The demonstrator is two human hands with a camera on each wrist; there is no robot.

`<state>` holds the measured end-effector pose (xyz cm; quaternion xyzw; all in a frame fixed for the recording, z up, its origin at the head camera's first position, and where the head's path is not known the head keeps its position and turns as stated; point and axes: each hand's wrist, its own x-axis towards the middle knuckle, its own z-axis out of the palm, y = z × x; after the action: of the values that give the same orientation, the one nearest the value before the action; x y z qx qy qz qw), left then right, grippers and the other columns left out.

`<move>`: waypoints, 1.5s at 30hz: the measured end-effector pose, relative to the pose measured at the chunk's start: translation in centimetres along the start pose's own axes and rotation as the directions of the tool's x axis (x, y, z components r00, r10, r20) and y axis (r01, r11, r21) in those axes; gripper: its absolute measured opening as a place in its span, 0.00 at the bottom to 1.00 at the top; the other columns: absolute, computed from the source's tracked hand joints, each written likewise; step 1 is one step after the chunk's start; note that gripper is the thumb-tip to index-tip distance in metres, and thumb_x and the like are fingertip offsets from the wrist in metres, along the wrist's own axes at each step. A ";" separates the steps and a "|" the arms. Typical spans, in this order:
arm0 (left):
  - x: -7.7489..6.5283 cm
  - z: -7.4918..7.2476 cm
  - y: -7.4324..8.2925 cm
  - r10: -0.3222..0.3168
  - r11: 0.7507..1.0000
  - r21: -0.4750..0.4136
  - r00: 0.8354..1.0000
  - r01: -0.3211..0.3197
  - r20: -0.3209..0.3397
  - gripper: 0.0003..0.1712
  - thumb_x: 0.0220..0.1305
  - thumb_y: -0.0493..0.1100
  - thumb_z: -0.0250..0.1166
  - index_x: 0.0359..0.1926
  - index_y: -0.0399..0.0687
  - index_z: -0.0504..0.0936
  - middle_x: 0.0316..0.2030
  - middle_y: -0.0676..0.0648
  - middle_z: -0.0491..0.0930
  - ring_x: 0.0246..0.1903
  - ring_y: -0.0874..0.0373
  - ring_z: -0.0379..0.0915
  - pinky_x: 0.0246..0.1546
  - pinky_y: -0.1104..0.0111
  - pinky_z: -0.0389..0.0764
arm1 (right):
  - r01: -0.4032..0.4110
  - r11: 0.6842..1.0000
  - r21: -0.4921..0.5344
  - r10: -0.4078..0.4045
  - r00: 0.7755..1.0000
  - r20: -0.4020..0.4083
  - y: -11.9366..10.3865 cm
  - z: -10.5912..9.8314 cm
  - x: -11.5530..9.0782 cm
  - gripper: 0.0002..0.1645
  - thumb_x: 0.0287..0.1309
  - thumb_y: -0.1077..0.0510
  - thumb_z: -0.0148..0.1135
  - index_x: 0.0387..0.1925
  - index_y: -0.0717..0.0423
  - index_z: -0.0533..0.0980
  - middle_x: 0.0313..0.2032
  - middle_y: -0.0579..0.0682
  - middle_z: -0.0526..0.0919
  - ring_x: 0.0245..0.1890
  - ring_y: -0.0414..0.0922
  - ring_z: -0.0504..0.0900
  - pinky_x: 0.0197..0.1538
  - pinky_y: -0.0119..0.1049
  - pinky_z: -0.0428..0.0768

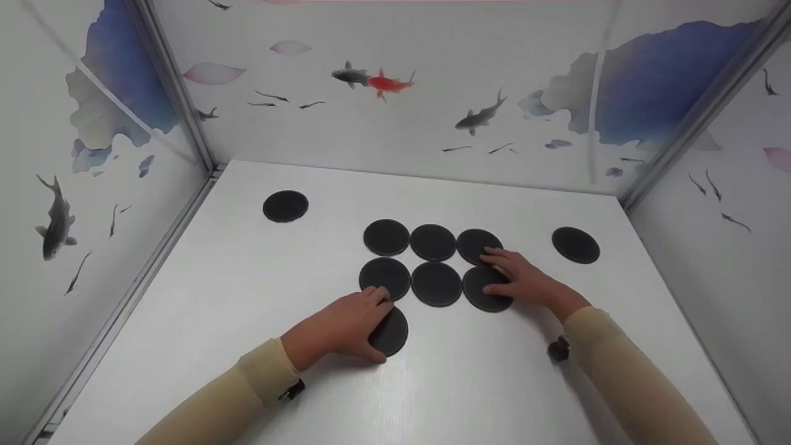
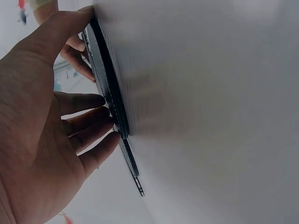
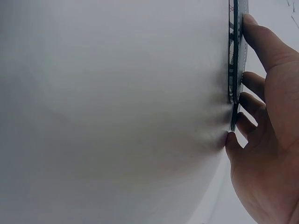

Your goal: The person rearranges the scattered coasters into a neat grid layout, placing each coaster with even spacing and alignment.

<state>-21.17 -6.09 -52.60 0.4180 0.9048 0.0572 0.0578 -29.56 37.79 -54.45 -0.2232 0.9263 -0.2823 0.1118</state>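
Black round coasters lie flat on a white table, with two rows of three touching one another near the middle. Below the left end of the lower row is another coaster (image 1: 395,334), spanned by my left hand (image 1: 346,324): thumb at its near edge, fingers at its far edge, over the lower-left coaster (image 1: 384,275). The left wrist view shows thumb and fingertips against the dark coaster edge (image 2: 106,70). My right hand (image 1: 528,278) rests spread at the right end, thumb on the lower-right coaster (image 1: 479,296), fingers on the upper-right coaster (image 1: 473,242).
One separate coaster (image 1: 285,206) lies at the back left and another coaster (image 1: 576,245) at the right. The white table (image 1: 259,259) is enclosed by panels (image 1: 420,37) printed with fish and petals. Metal posts stand at the back corners.
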 end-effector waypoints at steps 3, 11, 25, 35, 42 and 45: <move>0.0 0.0 0.0 0.004 1.000 0.002 1.000 -0.004 -0.005 0.53 0.57 0.69 0.80 0.72 0.40 0.78 0.66 0.45 0.72 0.57 0.53 0.72 0.60 0.60 0.82 | 0.004 1.000 -0.005 -0.004 1.000 -0.005 0.0 0.0 0.0 0.49 0.70 0.41 0.77 0.82 0.56 0.69 0.86 0.60 0.57 0.84 0.66 0.53 0.82 0.69 0.54; -0.2 -0.4 0.2 -0.003 1.000 -0.017 1.000 0.003 -0.001 0.53 0.57 0.69 0.81 0.72 0.41 0.78 0.66 0.45 0.72 0.57 0.53 0.72 0.60 0.59 0.82 | 0.012 1.000 -0.009 -0.012 1.000 -0.007 0.0 0.0 0.1 0.49 0.70 0.42 0.78 0.82 0.57 0.69 0.86 0.60 0.58 0.84 0.66 0.53 0.82 0.68 0.54; 0.1 -2.2 -2.0 -0.024 0.987 -0.159 1.000 0.021 -0.018 0.55 0.62 0.70 0.79 0.78 0.41 0.75 0.68 0.44 0.73 0.64 0.50 0.74 0.67 0.57 0.79 | -0.020 1.000 -0.011 0.021 1.000 0.013 0.0 0.0 0.0 0.51 0.70 0.39 0.77 0.84 0.54 0.67 0.87 0.57 0.56 0.85 0.64 0.51 0.82 0.67 0.54; -0.1 -4.3 -6.0 -0.129 0.952 -0.290 0.987 0.097 -0.092 0.50 0.63 0.64 0.80 0.77 0.42 0.76 0.66 0.43 0.74 0.65 0.49 0.74 0.69 0.53 0.78 | -0.012 1.000 -0.019 0.012 1.000 0.006 -0.2 -0.1 0.0 0.50 0.70 0.40 0.76 0.83 0.55 0.68 0.86 0.59 0.56 0.84 0.65 0.53 0.82 0.68 0.55; -0.3 -5.0 -11.2 -0.228 0.928 -0.335 0.959 0.163 -0.165 0.42 0.70 0.61 0.77 0.74 0.41 0.78 0.68 0.41 0.74 0.70 0.43 0.73 0.72 0.47 0.75 | -0.020 1.000 -0.022 0.020 1.000 0.013 -0.1 0.0 0.2 0.51 0.70 0.39 0.77 0.83 0.55 0.68 0.86 0.59 0.57 0.85 0.64 0.52 0.82 0.67 0.55; -0.4 -5.2 -13.9 -0.295 0.912 -0.349 0.936 0.216 -0.191 0.40 0.72 0.59 0.75 0.73 0.40 0.78 0.68 0.39 0.75 0.71 0.41 0.72 0.73 0.46 0.73 | -0.017 1.000 -0.017 0.018 1.000 0.012 0.1 0.1 0.3 0.51 0.69 0.39 0.77 0.83 0.54 0.68 0.86 0.58 0.57 0.85 0.64 0.52 0.82 0.66 0.55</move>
<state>-32.14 -15.64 -49.54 0.2702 0.9306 0.2461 0.0229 -29.83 37.67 -54.65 -0.2177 0.9299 -0.2721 0.1179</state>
